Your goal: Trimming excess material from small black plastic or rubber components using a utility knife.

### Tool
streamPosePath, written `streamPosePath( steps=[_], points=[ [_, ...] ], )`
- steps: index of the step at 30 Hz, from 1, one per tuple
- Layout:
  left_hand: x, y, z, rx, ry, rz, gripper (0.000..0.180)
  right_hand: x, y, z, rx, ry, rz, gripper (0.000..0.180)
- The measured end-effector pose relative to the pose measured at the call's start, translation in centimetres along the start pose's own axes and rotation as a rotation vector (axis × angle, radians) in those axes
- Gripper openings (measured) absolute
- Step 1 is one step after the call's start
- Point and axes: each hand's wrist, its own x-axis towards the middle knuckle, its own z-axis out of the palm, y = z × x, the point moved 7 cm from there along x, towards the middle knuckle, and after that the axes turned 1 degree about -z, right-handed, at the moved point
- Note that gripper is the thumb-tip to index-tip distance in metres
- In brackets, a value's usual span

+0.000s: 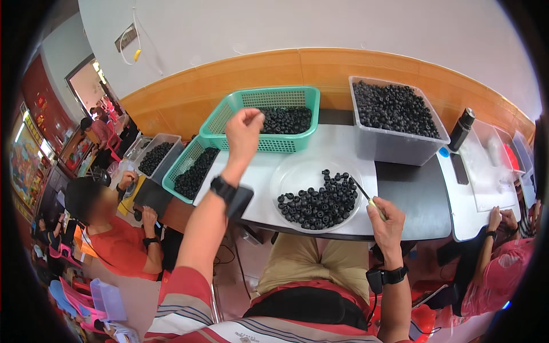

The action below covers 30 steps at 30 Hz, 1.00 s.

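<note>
My left hand (245,134) is raised over the near side of a green plastic basket (220,121) that holds many small black ring-like parts (286,120). Its fingertips are pinched together; whatever may be between them is too small to make out. In my right hand (388,226) is a slim tool (363,191) with a yellow-green handle and a thin dark shaft. The shaft points up and left, its tip by the right edge of a pile of black rounded parts with holes (320,206). That pile lies in a shallow clear round tray (286,171) in front of me.
A deep clear bin (394,146) full of black parts stands at right, beside a dark bottle (462,128) and a phone (458,168). A second green basket (171,183) sits at left. A co-worker in red (123,246) sits left; another person in pink (503,274) is right.
</note>
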Motion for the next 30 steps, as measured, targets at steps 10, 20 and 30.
streamPosePath(
  steps=[10,20,30],
  points=[
    [-7.0,-1.0,0.8,0.151,-0.163,-0.010,0.020,-0.2,2.5,0.3,0.097,0.010,0.162,0.025],
    [-15.1,0.5,0.1,0.269,-0.389,0.192,0.018,0.1,2.1,0.8,0.139,-0.033,0.198,0.025],
    [-16.8,2.0,-0.3,0.174,-0.558,0.458,0.069,0.1,2.1,0.6,0.055,-0.050,0.226,0.026]
  ],
)
